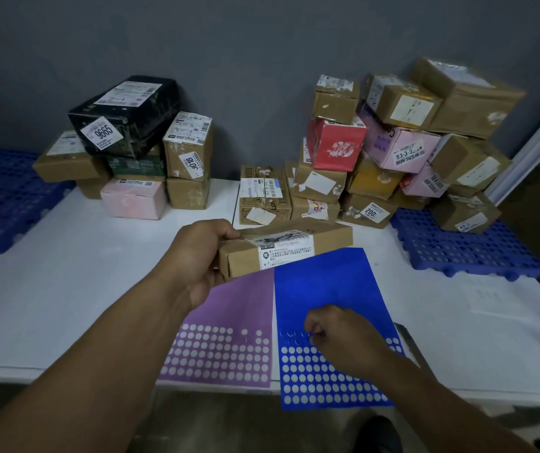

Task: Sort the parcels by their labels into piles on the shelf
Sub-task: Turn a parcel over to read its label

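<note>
Parcel (289,248) runs lengthwise left to right, left grip (196,256) clasping its left end; right grip (340,331) pinches the blue sticker sheet (320,282) just in front.

Dim, soft overhead light; edges bow (wide-angle), corners darken.

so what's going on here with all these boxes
A person is sorting parcels at a white shelf. Their left grip holds a long cardboard parcel by its end, while the right grip pinches at a blue sticker sheet beside a purple sticker sheet. A left pile and a right pile stand behind.
</note>
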